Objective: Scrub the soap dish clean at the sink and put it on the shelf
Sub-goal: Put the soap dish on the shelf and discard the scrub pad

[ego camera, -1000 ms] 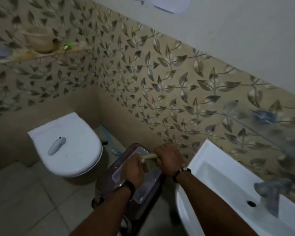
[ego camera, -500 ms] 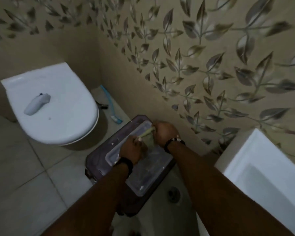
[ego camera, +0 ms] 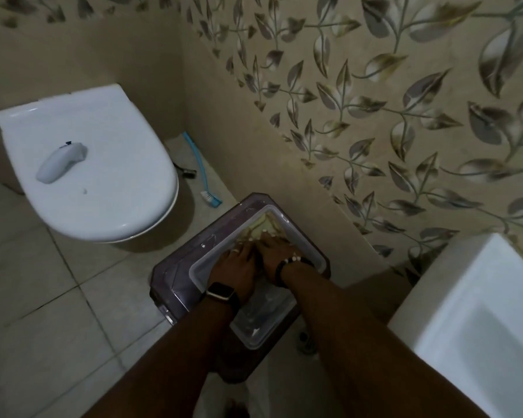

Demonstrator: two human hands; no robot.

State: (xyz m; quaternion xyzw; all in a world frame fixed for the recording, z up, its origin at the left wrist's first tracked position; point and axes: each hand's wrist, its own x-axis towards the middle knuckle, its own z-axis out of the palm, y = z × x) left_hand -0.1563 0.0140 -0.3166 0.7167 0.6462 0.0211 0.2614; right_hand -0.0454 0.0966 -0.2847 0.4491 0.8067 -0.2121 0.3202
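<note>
A pale yellowish item (ego camera: pixel 261 228), apparently the soap dish, lies at the far end of a clear plastic tub (ego camera: pixel 255 342). Both my hands reach down into the tub side by side. My left hand (ego camera: pixel 236 267), with a watch on its wrist, and my right hand (ego camera: pixel 274 254), with a bead bracelet, have their fingers closed over the near part of the item. My fingers hide most of it. The white sink (ego camera: pixel 477 327) is at the right edge. No shelf is in view.
The tub rests on a purple plastic box (ego camera: pixel 172 285) against the leaf-patterned wall. A white toilet (ego camera: pixel 103 182) with a white bottle (ego camera: pixel 59 161) on its lid stands to the left. A blue brush (ego camera: pixel 200 173) lies on the floor ledge. A floor drain (ego camera: pixel 307 342) sits under my right arm.
My view dropped from the wall and shelf down to the tub. Both hands lowered the yellowish item from above the tub into its far end.
</note>
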